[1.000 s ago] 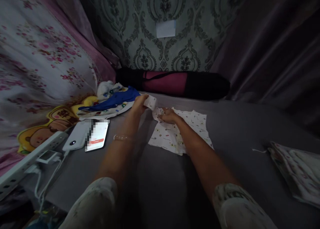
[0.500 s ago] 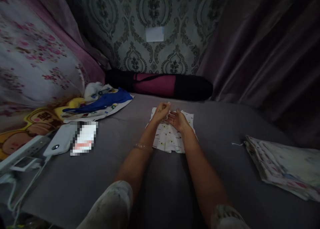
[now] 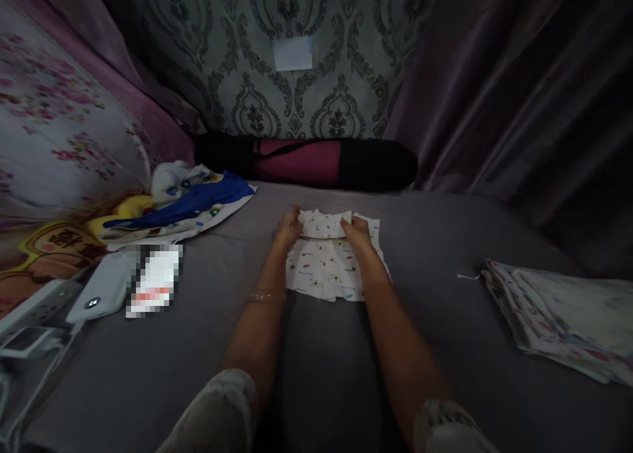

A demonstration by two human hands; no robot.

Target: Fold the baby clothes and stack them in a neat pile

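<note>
While both hands are at its far part, the cloth [image 3: 324,268], white with small coloured prints, lies on the grey sheet [image 3: 435,248] straight ahead of the person, its near edge toward the body. A strip [image 3: 321,225] of the cloth runs across its far part, between the hands. The left hand [image 3: 289,229] is clamped on the strip's left end, and the right hand [image 3: 357,234] pinches its right end, thumb on top. A clear bracelet [image 3: 266,297] circles the left wrist. Beyond the cloth, a long black and pink bag [image 3: 299,161] lies along the foot of the patterned wall [image 3: 346,97], which bears a white card [image 3: 293,53]. To the left are blue and white clothes [image 3: 198,199], with a yellow cushion [image 3: 62,239] farther left. Nearer, a pixelated bright patch [image 3: 155,281] sits beside a white power bank [image 3: 105,288] and a socket strip [image 3: 42,308]. Well apart on the right lies a folded pile [image 3: 564,314] of fabric, below dark curtains [image 3: 484,103].
</note>
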